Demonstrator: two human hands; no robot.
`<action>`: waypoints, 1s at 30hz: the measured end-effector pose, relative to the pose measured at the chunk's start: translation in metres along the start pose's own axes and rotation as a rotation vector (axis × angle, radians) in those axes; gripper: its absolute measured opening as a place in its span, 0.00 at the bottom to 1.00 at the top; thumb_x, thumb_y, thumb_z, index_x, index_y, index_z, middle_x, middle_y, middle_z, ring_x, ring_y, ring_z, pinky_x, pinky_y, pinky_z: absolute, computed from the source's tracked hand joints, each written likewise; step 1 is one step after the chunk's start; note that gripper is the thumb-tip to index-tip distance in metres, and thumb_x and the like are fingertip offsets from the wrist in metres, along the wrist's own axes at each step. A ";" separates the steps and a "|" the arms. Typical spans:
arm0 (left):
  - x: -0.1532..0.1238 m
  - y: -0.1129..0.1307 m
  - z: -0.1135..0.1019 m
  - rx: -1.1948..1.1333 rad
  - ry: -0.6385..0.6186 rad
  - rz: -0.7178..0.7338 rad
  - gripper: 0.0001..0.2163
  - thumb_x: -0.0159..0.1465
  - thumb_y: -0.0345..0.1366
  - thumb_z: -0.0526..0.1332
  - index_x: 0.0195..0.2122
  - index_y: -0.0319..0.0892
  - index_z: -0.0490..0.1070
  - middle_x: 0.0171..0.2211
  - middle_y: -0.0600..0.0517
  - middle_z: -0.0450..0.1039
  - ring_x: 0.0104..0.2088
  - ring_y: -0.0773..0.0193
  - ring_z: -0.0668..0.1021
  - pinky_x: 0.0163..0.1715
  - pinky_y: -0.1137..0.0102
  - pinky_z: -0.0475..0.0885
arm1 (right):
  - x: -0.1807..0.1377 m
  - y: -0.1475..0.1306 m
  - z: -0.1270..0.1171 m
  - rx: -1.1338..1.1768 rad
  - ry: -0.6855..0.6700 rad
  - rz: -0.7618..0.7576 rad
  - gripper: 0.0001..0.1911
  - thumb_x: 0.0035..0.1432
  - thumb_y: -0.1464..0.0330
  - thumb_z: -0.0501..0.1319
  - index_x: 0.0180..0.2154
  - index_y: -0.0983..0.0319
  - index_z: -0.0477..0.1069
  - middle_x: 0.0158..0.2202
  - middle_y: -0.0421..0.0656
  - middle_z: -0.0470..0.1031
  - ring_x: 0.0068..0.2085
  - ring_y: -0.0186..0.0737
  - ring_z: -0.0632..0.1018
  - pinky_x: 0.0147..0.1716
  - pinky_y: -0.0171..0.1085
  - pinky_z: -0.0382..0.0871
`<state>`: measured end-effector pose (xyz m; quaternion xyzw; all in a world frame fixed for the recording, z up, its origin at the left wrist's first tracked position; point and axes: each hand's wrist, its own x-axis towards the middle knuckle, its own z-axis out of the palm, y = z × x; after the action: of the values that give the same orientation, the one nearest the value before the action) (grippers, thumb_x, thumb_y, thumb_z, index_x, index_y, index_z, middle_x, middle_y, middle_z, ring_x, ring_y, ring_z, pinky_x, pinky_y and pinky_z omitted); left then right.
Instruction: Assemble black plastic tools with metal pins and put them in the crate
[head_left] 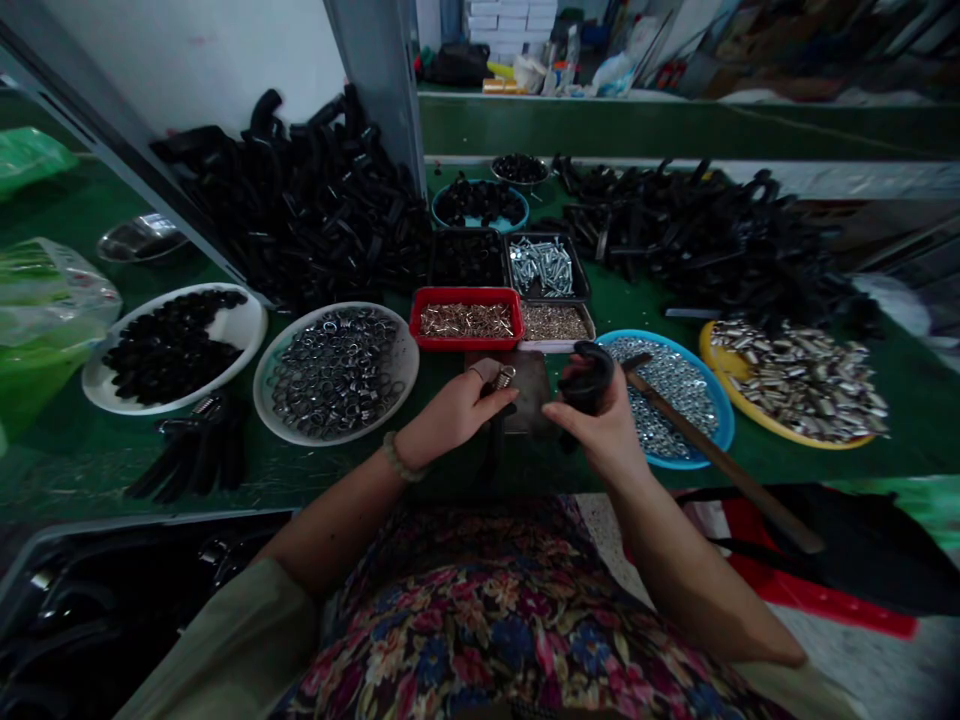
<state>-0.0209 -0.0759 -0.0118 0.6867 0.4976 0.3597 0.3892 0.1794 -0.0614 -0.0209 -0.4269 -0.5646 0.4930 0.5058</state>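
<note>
1. The left hand [454, 412] is closed in a pinch. Thumb and first fingers clamp a small metal spring piece [504, 378] by its lower end, so the top part is free and easy to see.
2. The right hand [604, 425] is wrapped tight around a black curved part [589, 378]. The bend of the part sticks out above the fingers and faces the left hand.
3. The hands are near each other but not touching. The two pieces are just beside each other, both over a dark pad [529, 400] at the table edge, directly in front of the body. I judge the pad is there as a firm base.
4. The hammer [720, 462] lies w/ its head on the blue plate [726, 428] and its handle pointing to the right-hand side, just beside the right hand. Probably this is for a quick grab.
5. The supply dishes make an arc behind the hands: the white plate of rings [411, 352], the red tray [465, 293], the yellow plate [709, 352] etc. All seem w/in arm reach. The big black pile [300, 200] is farther back.
</note>
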 end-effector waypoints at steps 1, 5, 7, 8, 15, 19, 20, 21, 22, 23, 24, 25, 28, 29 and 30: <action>-0.001 0.000 0.000 -0.003 -0.003 0.004 0.09 0.66 0.39 0.57 0.42 0.41 0.69 0.37 0.50 0.72 0.38 0.61 0.74 0.42 0.68 0.69 | -0.002 0.002 0.000 0.036 -0.037 0.024 0.30 0.43 0.50 0.71 0.45 0.53 0.63 0.39 0.41 0.68 0.33 0.39 0.72 0.28 0.39 0.71; -0.003 -0.001 0.000 -0.052 -0.036 0.025 0.11 0.66 0.40 0.57 0.47 0.41 0.69 0.43 0.49 0.74 0.43 0.59 0.75 0.47 0.66 0.69 | -0.007 0.009 0.003 0.102 -0.145 0.145 0.20 0.60 0.46 0.53 0.36 0.55 0.65 0.30 0.40 0.69 0.26 0.38 0.71 0.25 0.40 0.70; -0.004 0.000 0.001 -0.069 -0.042 0.033 0.11 0.66 0.39 0.57 0.48 0.41 0.69 0.44 0.48 0.74 0.45 0.58 0.75 0.49 0.65 0.68 | -0.007 0.009 0.006 0.028 -0.143 0.175 0.21 0.61 0.46 0.53 0.31 0.56 0.65 0.27 0.40 0.69 0.26 0.39 0.72 0.25 0.40 0.71; -0.005 0.001 0.002 -0.069 -0.044 0.038 0.11 0.67 0.39 0.57 0.47 0.41 0.69 0.44 0.48 0.74 0.45 0.58 0.75 0.49 0.66 0.68 | -0.006 0.007 0.007 -0.005 -0.150 0.196 0.22 0.60 0.46 0.54 0.30 0.56 0.65 0.26 0.40 0.68 0.26 0.39 0.73 0.24 0.39 0.71; -0.006 0.007 0.006 0.080 -0.079 0.063 0.11 0.67 0.39 0.55 0.48 0.41 0.70 0.44 0.48 0.75 0.45 0.58 0.76 0.49 0.65 0.68 | 0.001 -0.013 0.009 -0.116 -0.271 0.274 0.26 0.59 0.43 0.53 0.26 0.59 0.61 0.18 0.34 0.62 0.14 0.30 0.66 0.10 0.31 0.57; -0.005 0.009 0.005 0.201 -0.155 0.047 0.11 0.67 0.41 0.55 0.43 0.41 0.71 0.38 0.48 0.75 0.41 0.59 0.77 0.45 0.66 0.70 | 0.005 -0.018 0.007 -0.258 -0.353 0.238 0.25 0.60 0.45 0.52 0.26 0.60 0.60 0.19 0.33 0.59 0.14 0.28 0.66 0.10 0.29 0.56; -0.004 0.010 0.006 0.217 -0.163 0.047 0.11 0.67 0.41 0.55 0.42 0.40 0.71 0.37 0.48 0.75 0.39 0.59 0.77 0.44 0.67 0.70 | 0.005 -0.019 0.008 -0.271 -0.359 0.235 0.25 0.61 0.46 0.52 0.26 0.60 0.60 0.19 0.33 0.59 0.14 0.28 0.65 0.11 0.29 0.56; -0.002 0.010 0.008 0.227 -0.161 0.045 0.10 0.67 0.41 0.55 0.42 0.40 0.71 0.36 0.48 0.75 0.38 0.60 0.77 0.43 0.67 0.70 | 0.005 -0.019 0.010 -0.270 -0.348 0.233 0.25 0.61 0.46 0.52 0.27 0.60 0.60 0.19 0.33 0.59 0.14 0.28 0.65 0.10 0.29 0.55; -0.001 0.011 0.010 0.233 -0.150 0.043 0.10 0.67 0.40 0.55 0.42 0.40 0.71 0.35 0.48 0.75 0.38 0.60 0.77 0.42 0.68 0.70 | 0.004 -0.018 0.014 -0.260 -0.323 0.235 0.24 0.61 0.46 0.51 0.27 0.59 0.60 0.19 0.33 0.59 0.14 0.28 0.65 0.10 0.30 0.55; 0.000 0.012 0.013 0.236 -0.127 0.041 0.10 0.68 0.40 0.55 0.42 0.40 0.70 0.35 0.48 0.75 0.37 0.60 0.77 0.42 0.68 0.70 | 0.002 -0.017 0.018 -0.242 -0.283 0.238 0.24 0.62 0.46 0.51 0.28 0.59 0.60 0.19 0.33 0.59 0.14 0.28 0.65 0.10 0.30 0.55; 0.001 0.013 0.017 0.237 -0.101 0.038 0.10 0.68 0.39 0.54 0.42 0.40 0.70 0.35 0.48 0.75 0.37 0.60 0.77 0.41 0.68 0.70 | -0.001 -0.016 0.022 -0.220 -0.233 0.238 0.24 0.62 0.46 0.50 0.28 0.59 0.60 0.19 0.34 0.59 0.14 0.29 0.64 0.11 0.30 0.56; 0.002 0.014 0.019 0.239 -0.077 0.038 0.10 0.68 0.39 0.54 0.42 0.40 0.70 0.36 0.48 0.74 0.38 0.60 0.77 0.42 0.68 0.70 | -0.005 -0.014 0.026 -0.199 -0.176 0.233 0.24 0.62 0.46 0.50 0.28 0.58 0.60 0.19 0.34 0.58 0.14 0.29 0.64 0.11 0.31 0.56; 0.004 0.015 0.018 0.252 -0.053 0.044 0.10 0.68 0.39 0.54 0.44 0.41 0.69 0.38 0.48 0.74 0.40 0.60 0.77 0.43 0.68 0.70 | -0.013 -0.005 0.032 -0.139 -0.052 0.191 0.24 0.62 0.45 0.48 0.27 0.57 0.58 0.20 0.35 0.58 0.17 0.31 0.65 0.14 0.32 0.59; 0.004 0.015 0.014 0.258 -0.068 0.046 0.10 0.68 0.39 0.54 0.46 0.41 0.69 0.39 0.48 0.74 0.41 0.60 0.77 0.44 0.67 0.70 | -0.010 0.000 0.030 -0.123 -0.068 0.180 0.24 0.63 0.45 0.47 0.28 0.57 0.59 0.21 0.35 0.59 0.19 0.32 0.66 0.16 0.33 0.61; 0.003 0.014 0.007 0.260 -0.088 0.051 0.11 0.67 0.39 0.56 0.47 0.41 0.68 0.40 0.48 0.74 0.41 0.59 0.76 0.44 0.67 0.70 | -0.004 0.005 0.027 -0.115 -0.119 0.165 0.24 0.64 0.46 0.46 0.29 0.58 0.60 0.22 0.36 0.62 0.21 0.33 0.68 0.18 0.34 0.63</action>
<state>-0.0078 -0.0769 -0.0020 0.7589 0.5049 0.2713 0.3091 0.1536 -0.0683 -0.0265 -0.4702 -0.5839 0.5241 0.4040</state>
